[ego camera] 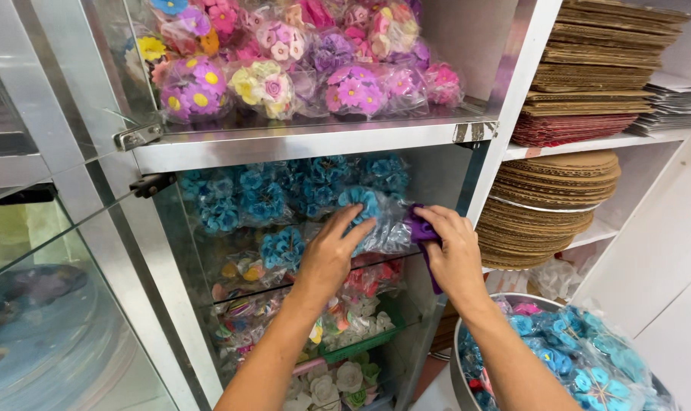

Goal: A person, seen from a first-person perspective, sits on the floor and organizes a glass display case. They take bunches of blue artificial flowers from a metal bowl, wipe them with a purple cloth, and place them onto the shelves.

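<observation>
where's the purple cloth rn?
In the head view, right of centre: the purple cloth is gripped in the right hand, against the clear bag of blue flowers the left hand holds.

blue flowers bag (376,217) | purple cloth (420,228), maybe | pink-purple-yellow flowers (300,76) | brown cardboard rounds (551,205)
</observation>
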